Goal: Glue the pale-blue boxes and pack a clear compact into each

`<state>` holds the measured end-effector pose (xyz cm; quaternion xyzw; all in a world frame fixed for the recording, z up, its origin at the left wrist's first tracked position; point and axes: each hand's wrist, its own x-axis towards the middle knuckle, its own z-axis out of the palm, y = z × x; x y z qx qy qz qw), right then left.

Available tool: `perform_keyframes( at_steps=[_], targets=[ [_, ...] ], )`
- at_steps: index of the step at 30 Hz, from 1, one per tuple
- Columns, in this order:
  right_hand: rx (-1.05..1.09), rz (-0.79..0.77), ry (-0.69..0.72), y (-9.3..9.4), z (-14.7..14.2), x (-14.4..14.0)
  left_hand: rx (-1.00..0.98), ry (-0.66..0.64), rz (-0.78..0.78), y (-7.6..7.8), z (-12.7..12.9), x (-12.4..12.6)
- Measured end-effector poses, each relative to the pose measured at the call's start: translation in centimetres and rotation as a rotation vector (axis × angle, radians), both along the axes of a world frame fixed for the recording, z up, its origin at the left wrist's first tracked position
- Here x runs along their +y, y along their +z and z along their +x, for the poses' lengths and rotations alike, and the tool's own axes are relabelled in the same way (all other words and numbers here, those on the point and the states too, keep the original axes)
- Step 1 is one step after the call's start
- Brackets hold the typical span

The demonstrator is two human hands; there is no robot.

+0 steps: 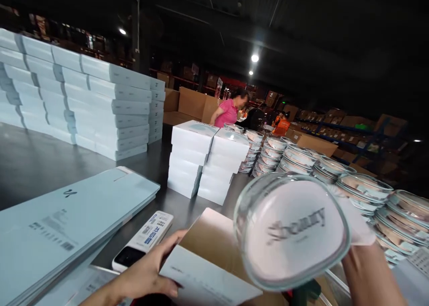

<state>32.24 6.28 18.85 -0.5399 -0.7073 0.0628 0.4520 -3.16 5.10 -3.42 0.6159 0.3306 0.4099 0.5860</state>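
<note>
Box (211, 274), one, in left hand (150, 268), glass container (298, 234), one

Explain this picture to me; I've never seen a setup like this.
There is no machine here: a person works with two bare hands. The single picture comes from a camera worn on their head, looking forward and down. The left hand grips an open box. The right hand, mostly hidden, holds up a glass container with dark lettering. On the dark table lie flat pale-blue packaging and a white device. Behind stand pale stacked boxes and white boxes; at right, stacks of containers. Farther back is a person in pink.
</note>
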Motion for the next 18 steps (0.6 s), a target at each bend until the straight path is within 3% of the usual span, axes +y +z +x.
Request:
perform_keyframes(
  at_steps=[2, 4, 6, 8, 10, 13, 16, 18],
  targets=[
    [0.024, -0.209, 0.171, 1.8, -3.7, -1.1, 0.022, -0.05, 0.015, 0.2, 0.3, 0.5],
    [-0.027, -0.389, 0.376, 2.2, -7.2, -2.2, 0.027, -0.049, 0.036, -0.2, 0.7, 0.7],
    [-0.163, -0.287, 0.467, 0.9, -9.1, -3.1, 0.038, -0.008, 0.045, -1.2, 0.9, 0.7],
    [-0.209, -0.005, 0.395, -1.7, -9.1, -4.0, 0.052, 0.03, 0.033, -2.3, 0.9, 0.5],
    [-0.052, 0.171, 0.237, -5.2, -7.7, -4.6, 0.054, 0.06, 0.012, -3.3, 0.8, 0.1],
    [0.317, 0.122, 0.113, -11.2, -6.5, -5.5, 0.023, 0.123, 0.045, -3.9, 0.7, -0.6],
    [0.582, 0.018, 0.147, -16.6, -8.5, -6.4, -0.107, 0.216, 0.281, -3.5, 1.0, -1.3],
    [0.634, -0.025, 0.141, -19.0, -10.8, -6.8, -0.135, 0.265, 0.459, -2.8, 1.3, -1.7]
  ],
)
